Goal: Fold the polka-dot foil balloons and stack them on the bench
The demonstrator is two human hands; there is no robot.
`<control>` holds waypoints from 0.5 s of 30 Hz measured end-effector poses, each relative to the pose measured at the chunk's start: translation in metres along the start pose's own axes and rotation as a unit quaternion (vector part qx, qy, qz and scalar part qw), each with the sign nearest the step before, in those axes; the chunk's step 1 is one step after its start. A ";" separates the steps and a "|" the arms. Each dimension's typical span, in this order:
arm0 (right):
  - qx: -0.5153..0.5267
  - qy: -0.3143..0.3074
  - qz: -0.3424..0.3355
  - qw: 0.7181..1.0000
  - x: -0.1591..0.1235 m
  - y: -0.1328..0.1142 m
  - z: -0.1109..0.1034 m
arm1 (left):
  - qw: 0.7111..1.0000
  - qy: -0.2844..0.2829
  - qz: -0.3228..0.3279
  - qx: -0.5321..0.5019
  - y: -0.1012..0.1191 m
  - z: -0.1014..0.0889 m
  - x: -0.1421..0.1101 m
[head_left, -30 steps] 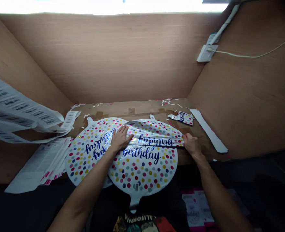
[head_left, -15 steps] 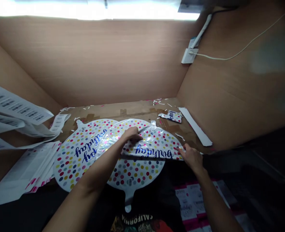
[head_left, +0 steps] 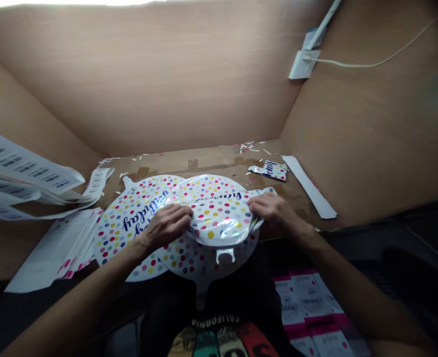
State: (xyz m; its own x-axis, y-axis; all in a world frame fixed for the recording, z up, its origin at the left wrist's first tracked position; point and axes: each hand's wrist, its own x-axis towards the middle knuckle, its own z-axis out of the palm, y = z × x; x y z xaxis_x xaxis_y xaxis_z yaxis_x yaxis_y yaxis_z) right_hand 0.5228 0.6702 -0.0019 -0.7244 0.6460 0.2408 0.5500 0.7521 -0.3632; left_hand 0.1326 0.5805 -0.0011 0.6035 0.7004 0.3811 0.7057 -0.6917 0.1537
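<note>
A partly folded foil balloon [head_left: 219,220], white with coloured dots and dark blue lettering, lies in front of me. My left hand [head_left: 169,225] is closed, its curled fingers gripping the balloon's left edge. At the opposite end, my right hand [head_left: 273,210] pinches a bunched fold; the fingertips are partly hidden by it. The folded balloon's white tail [head_left: 225,256] points towards me. Underneath are flat dotted balloons: one [head_left: 207,267] directly below, with its neck hanging over the table's front edge, and another [head_left: 120,243] to the left reading "birthday".
A small folded balloon [head_left: 276,171] and a white strip [head_left: 310,188] lie at the back right. Barcode label strips [head_left: 29,168] hang at left above a stack of white packets [head_left: 61,243]. Printed packs [head_left: 308,302] sit below right. Wooden walls [head_left: 159,79] enclose the table.
The top balloon's fold has changed, and its tail now faces me. My left hand has moved down and left to its edge; my right hand has moved left and up. The view has tilted down.
</note>
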 end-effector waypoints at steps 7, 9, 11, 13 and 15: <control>-0.144 -0.052 -0.077 0.985 -0.047 -0.016 0.092 | 0.998 -0.060 -0.015 0.011 0.020 0.058 -0.085; -0.119 -0.046 -0.098 0.987 -0.050 -0.013 0.093 | 0.997 -0.070 -0.018 -0.010 0.017 0.059 -0.091; -0.071 -0.045 -0.117 0.990 -0.052 -0.010 0.092 | 0.995 -0.080 -0.036 -0.043 0.012 0.058 -0.093; -0.019 -0.031 -0.076 0.996 -0.051 -0.006 0.095 | 0.988 -0.082 -0.093 -0.089 0.005 0.058 -0.090; 0.003 -0.001 0.027 1.000 -0.047 -0.002 0.103 | 0.967 -0.095 -0.200 -0.125 -0.003 0.058 -0.081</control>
State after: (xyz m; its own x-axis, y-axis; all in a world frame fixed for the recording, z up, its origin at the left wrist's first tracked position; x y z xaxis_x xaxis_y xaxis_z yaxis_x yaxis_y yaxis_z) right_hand 0.5129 0.6242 -0.1055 -0.6954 0.6847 0.2185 0.5853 0.7159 -0.3807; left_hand 0.1026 0.5362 -0.0849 0.3751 0.9240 0.0746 0.7997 -0.3633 0.4781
